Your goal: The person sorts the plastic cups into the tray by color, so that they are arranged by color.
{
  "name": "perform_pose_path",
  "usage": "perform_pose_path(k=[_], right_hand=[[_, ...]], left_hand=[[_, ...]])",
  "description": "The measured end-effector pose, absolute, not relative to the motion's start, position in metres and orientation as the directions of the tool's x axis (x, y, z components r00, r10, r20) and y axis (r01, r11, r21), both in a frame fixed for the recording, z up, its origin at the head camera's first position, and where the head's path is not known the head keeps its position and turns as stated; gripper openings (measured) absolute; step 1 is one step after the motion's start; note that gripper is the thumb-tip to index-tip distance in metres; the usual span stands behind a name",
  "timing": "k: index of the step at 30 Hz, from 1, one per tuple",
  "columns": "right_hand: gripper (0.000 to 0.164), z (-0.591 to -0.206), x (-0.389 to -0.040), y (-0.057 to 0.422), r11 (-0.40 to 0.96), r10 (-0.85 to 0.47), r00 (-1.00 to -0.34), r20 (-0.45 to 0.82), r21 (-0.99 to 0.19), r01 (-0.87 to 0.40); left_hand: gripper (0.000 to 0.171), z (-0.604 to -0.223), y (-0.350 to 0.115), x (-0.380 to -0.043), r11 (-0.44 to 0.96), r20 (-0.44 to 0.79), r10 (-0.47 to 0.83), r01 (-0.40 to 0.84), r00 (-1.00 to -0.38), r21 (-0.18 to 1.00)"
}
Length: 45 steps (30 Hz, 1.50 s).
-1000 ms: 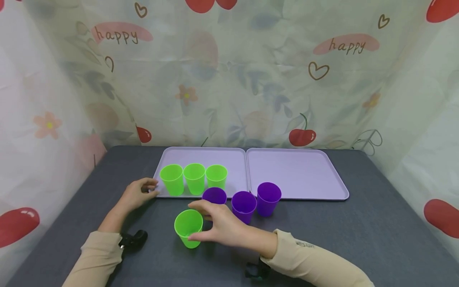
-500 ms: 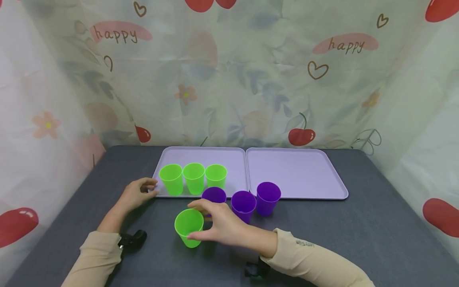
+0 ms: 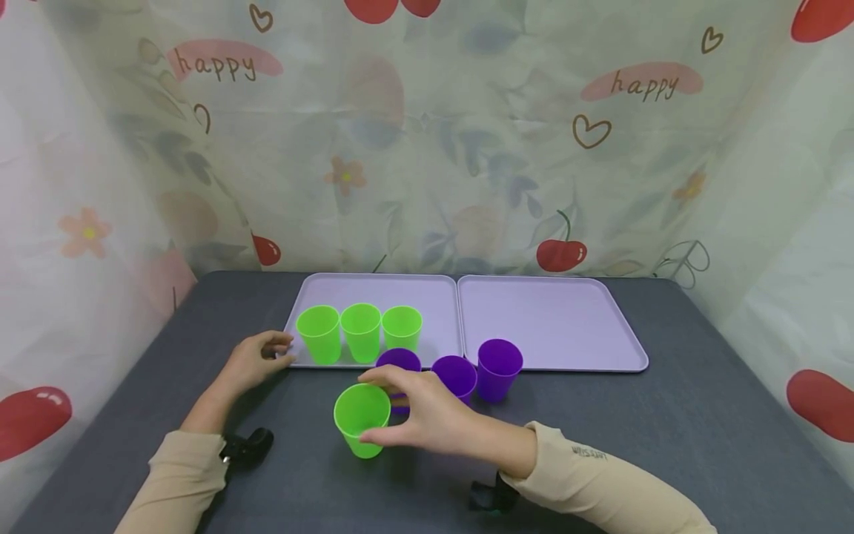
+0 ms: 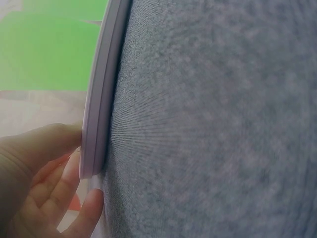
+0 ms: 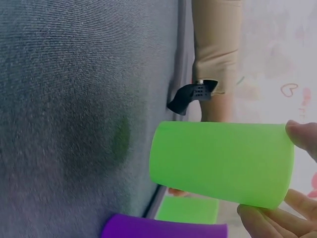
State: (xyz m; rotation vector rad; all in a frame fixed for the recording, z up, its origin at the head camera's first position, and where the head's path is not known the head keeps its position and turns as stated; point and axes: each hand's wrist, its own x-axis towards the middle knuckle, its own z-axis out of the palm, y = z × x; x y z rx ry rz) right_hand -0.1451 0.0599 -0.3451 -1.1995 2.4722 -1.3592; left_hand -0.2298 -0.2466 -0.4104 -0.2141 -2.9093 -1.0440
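Note:
My right hand (image 3: 434, 415) holds a bright green plastic cup (image 3: 356, 421) by its upper part, thumb on the near side and fingers at the far side. In the right wrist view this cup (image 5: 223, 163) is raised off the dark table, its shadow below it. My left hand (image 3: 250, 363) grips the near left corner of the left lilac tray (image 3: 440, 311); in the left wrist view its thumb and fingers meet the tray rim (image 4: 101, 99). Three more green cups (image 3: 362, 334) stand upright in a row on that tray.
Three purple cups (image 3: 500, 371) stand just in front of the trays, one partly hidden behind my right hand. A second lilac tray (image 3: 554, 322) lies against the first on the right. A patterned curtain (image 3: 427, 148) hangs behind the dark table (image 3: 600, 437).
My right hand has lifted the green cup off the table and shifted slightly right with it. The left hand stays at the tray corner.

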Motion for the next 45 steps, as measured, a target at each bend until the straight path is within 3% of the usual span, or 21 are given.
perform_pose_path(k=[24,45], right_hand=[[0.057,-0.302,-0.139,0.096,0.305,-0.651,-0.679,0.339,-0.702,-0.643],[0.057,-0.287,-0.147,0.135,0.394,-0.528,-0.744,0.410,-0.657,-0.642]], left_hand=[[0.037,-0.412,-0.248,-0.231,0.761,0.079,0.118,0.141,-0.990,0.633],[0.036,-0.413,-0.246,-0.230,0.769,0.082,0.105,0.134,-0.991,0.626]])
